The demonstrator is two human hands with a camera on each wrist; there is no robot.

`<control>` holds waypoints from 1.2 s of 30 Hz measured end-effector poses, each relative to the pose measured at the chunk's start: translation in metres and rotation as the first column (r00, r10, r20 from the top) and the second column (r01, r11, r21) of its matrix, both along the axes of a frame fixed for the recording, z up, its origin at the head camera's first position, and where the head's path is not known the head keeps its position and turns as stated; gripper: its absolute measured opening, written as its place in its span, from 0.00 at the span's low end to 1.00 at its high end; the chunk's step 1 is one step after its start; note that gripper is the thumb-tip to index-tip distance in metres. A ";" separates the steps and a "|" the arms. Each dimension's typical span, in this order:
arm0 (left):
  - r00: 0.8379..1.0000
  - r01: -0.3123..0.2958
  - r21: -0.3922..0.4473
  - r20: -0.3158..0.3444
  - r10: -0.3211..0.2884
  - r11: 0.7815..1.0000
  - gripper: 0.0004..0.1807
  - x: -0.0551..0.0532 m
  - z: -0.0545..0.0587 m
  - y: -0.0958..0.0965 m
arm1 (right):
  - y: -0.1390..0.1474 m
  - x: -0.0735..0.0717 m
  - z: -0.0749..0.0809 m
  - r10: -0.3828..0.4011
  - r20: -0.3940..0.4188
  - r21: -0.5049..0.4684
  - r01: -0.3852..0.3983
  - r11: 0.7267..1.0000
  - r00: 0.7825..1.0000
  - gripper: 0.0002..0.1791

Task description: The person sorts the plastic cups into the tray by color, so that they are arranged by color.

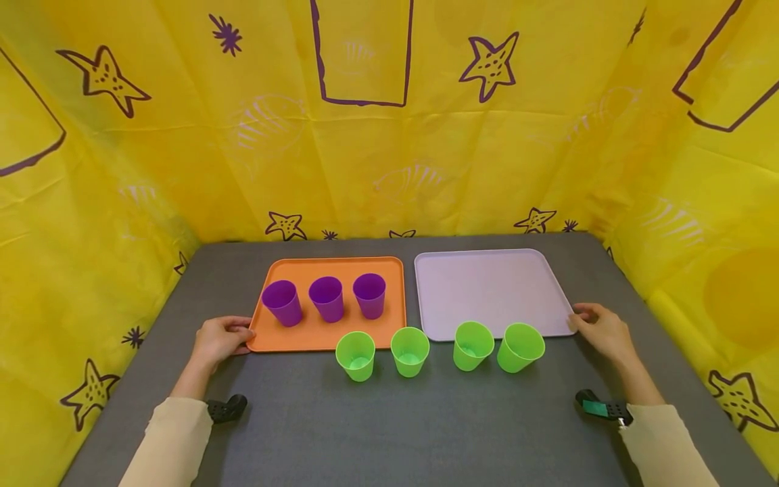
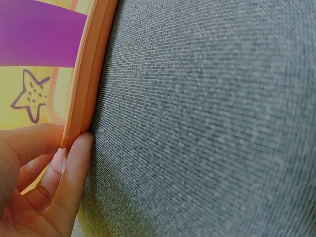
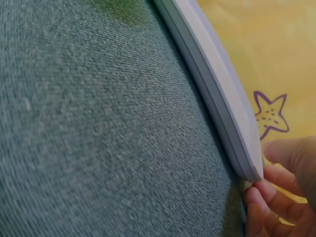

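Observation:
At the near left corner of the orange tray (image 1: 292, 341), my left hand (image 1: 222, 338) pinches the rim, thumb above and fingers below in the left wrist view. Three purple cups (image 1: 326, 299) stand in a row on that tray. My right hand (image 1: 604, 331) holds the near right corner of the lavender tray (image 1: 487, 284) with thumb and fingertips; the right wrist view shows this corner (image 3: 249, 170) between them. No cups stand on the lavender tray's middle. Several green cups (image 1: 410, 353) stand upright in front of the trays, their rims overlapping the trays' near edges in the head view.
The two trays lie side by side with a narrow gap on a grey cloth-covered table (image 1: 389, 433). Yellow curtains (image 1: 365, 155) with starfish drawings hang behind and along both sides. A black strap device (image 1: 228, 409) sits on each wrist.

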State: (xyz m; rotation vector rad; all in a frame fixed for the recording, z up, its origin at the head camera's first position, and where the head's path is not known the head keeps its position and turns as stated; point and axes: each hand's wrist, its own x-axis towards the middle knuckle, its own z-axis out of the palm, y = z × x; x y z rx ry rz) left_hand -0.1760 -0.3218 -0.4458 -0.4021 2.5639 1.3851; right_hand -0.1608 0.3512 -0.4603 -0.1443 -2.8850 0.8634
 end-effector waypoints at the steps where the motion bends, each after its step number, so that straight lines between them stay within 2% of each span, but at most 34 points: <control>1: 1.000 -0.001 -0.002 -0.003 0.001 1.000 0.23 0.000 0.000 0.000 | 0.000 0.000 0.000 -0.001 0.004 0.000 0.001 1.000 1.000 0.23; 7: 1.000 0.004 -0.025 -0.023 -0.005 1.000 0.22 0.001 0.000 0.001 | -0.003 -0.001 -0.002 -0.011 0.004 0.005 0.011 1.000 1.000 0.22; 13: 0.998 0.016 -0.108 -0.065 -0.023 0.994 0.22 0.003 0.001 0.001 | -0.006 -0.001 -0.002 -0.026 0.022 0.013 0.025 1.000 0.999 0.22; 17: 0.990 0.007 -0.187 -0.140 -0.033 0.982 0.19 0.006 0.003 0.003 | -0.007 -0.001 -0.002 -0.029 0.025 0.021 0.028 0.999 0.999 0.21; 21: 0.972 -0.025 -0.253 -0.232 -0.036 0.967 0.16 0.009 0.010 0.006 | -0.008 -0.001 -0.002 -0.032 0.014 0.033 0.032 0.999 0.999 0.20; 24: 0.961 -0.037 -0.289 -0.272 -0.045 0.957 0.15 0.011 0.016 0.007 | -0.008 -0.001 -0.002 -0.038 0.014 0.037 0.037 0.999 0.999 0.19; 28: 0.953 -0.033 -0.297 -0.298 -0.059 0.954 0.15 0.014 0.024 0.008 | -0.008 -0.001 -0.002 -0.044 0.021 0.037 0.043 0.998 0.999 0.20; 36: 0.943 -0.015 -0.260 -0.326 -0.073 0.966 0.15 0.019 0.038 0.016 | -0.008 -0.003 -0.002 -0.060 0.036 0.034 0.059 0.998 0.998 0.19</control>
